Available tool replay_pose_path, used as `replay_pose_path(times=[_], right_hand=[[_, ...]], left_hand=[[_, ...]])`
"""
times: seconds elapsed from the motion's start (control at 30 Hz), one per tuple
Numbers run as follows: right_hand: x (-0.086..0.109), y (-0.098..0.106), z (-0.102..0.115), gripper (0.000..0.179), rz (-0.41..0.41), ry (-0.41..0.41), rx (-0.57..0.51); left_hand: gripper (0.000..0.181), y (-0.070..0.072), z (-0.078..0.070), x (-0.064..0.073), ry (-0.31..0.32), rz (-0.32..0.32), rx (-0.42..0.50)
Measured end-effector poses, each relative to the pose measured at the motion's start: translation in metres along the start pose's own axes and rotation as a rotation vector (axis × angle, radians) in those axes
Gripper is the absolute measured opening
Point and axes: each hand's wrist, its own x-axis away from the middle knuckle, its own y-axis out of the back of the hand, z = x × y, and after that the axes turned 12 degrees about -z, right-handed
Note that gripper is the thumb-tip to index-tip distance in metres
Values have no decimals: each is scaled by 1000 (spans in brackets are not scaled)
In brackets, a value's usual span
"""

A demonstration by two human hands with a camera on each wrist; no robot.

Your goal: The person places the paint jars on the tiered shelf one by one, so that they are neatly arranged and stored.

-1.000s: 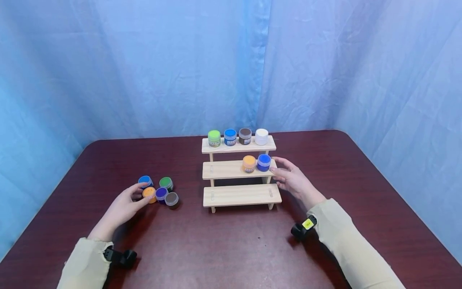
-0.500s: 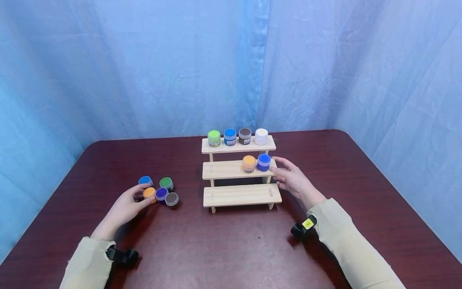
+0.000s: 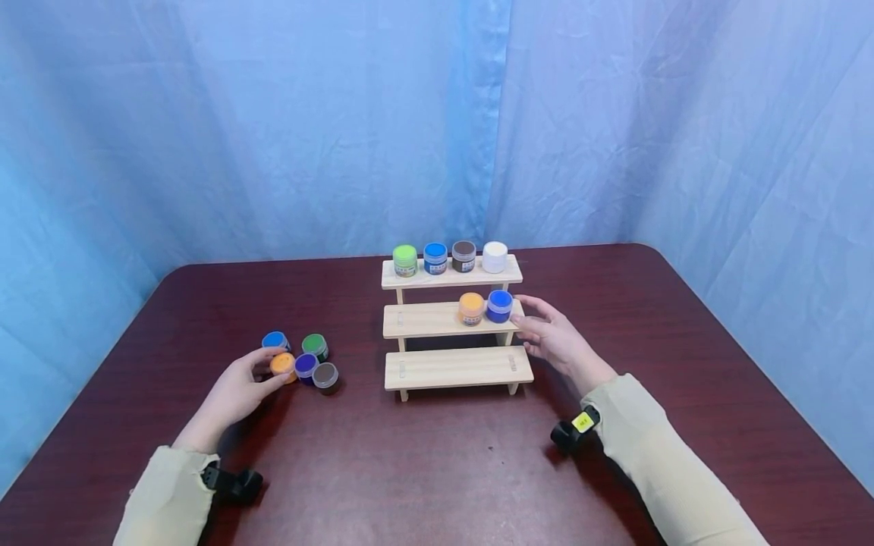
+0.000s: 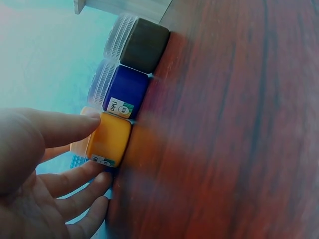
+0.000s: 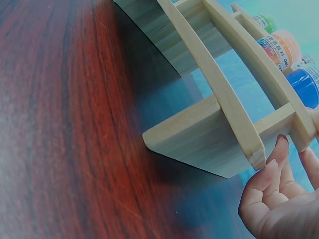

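My left hand pinches an orange paint jar between thumb and fingers, the thumb by its clear lid. That jar stands on the table in a small cluster. Against it sits a purple jar, then a dark brown jar; a blue jar is partly hidden behind the fingers, and a green jar is behind the purple one. My right hand holds the right end of a three-step wooden stand at its middle step, close beside a dark blue jar.
Another orange jar shares the middle step. On the top step stand a light green jar, a blue jar, a brown jar and a white jar. A blue curtain hangs behind the dark red table.
My left hand and the orange jar have shifted very slightly right. The right hand and the stand look unmoved.
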Motion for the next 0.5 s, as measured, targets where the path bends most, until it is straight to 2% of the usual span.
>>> replay_pose_path(times=[0.5], right_hand=[[-1, 0, -1, 58, 0, -9, -1]], left_hand=[[48, -2, 1, -1, 37, -16, 3]])
